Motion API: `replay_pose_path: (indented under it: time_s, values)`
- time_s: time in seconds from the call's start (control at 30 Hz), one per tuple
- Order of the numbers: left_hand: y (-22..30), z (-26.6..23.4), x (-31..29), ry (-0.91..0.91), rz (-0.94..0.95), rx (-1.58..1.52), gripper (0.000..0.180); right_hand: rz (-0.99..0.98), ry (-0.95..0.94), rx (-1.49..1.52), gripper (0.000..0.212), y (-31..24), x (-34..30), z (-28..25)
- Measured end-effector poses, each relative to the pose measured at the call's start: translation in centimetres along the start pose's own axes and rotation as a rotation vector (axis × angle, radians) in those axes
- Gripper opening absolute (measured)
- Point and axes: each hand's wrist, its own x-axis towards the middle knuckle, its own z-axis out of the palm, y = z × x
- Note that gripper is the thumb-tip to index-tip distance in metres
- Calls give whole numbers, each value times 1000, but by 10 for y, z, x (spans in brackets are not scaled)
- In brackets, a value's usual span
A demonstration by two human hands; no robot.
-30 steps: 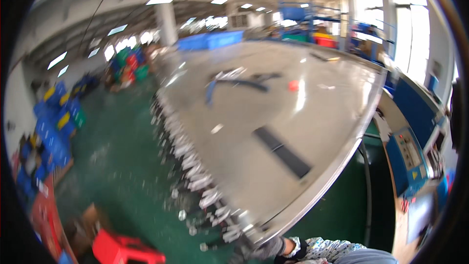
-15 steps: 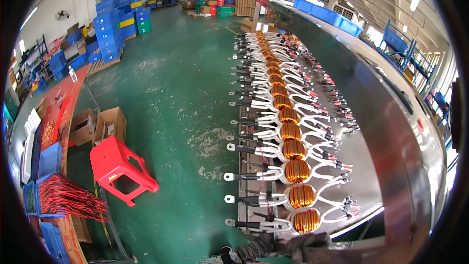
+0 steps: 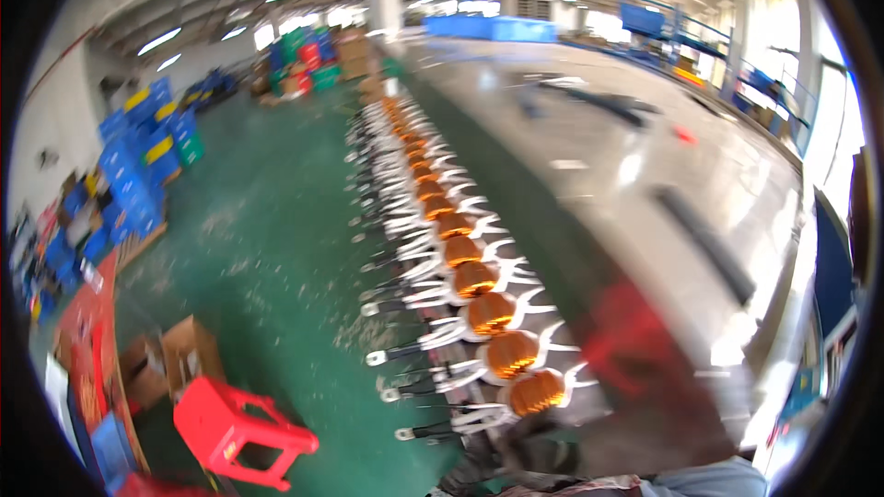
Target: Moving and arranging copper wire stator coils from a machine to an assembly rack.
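Note:
A long row of copper-wound ring coils (image 3: 490,313) runs away from me on a metal shelf. Each coil has white-sleeved leads, and those on the left end in black sleeves with metal ring lugs (image 3: 376,358). At the bottom, a dark grey shape that looks like my gloved left hand (image 3: 543,449) is close to the nearest coil (image 3: 537,392). Motion blur hides its fingers, and I cannot tell whether it touches anything. My right hand does not show; some grey-blue cloth (image 3: 709,479) lies at the lower right edge.
A shiny metal tabletop (image 3: 589,166) stands above the row on the right, with a dark bar (image 3: 704,244) and blue bins (image 3: 493,28) on it. To the left are a red stool (image 3: 235,433), cardboard boxes (image 3: 191,354), a red bench (image 3: 87,313) and stacked blue crates (image 3: 133,175).
My view has swung up and to the right, so the coil row sits further left and more tabletop shows. The picture is now blurred. The grey hand stays near the closest coil.

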Motion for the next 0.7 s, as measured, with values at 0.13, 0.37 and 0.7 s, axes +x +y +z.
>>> replay_pose_path:
  time_s: [0.13,0.37,0.7]
  values:
    - [44,-110,-10,190,105,109,90,-179,340,-122,51,-36,95,45]
    - [113,-276,-50,750,304,478,89,12,288,-217,54,-76,220,89]
    - [126,-221,-59,1008,490,812,88,498,651,-607,24,-49,-68,-46]
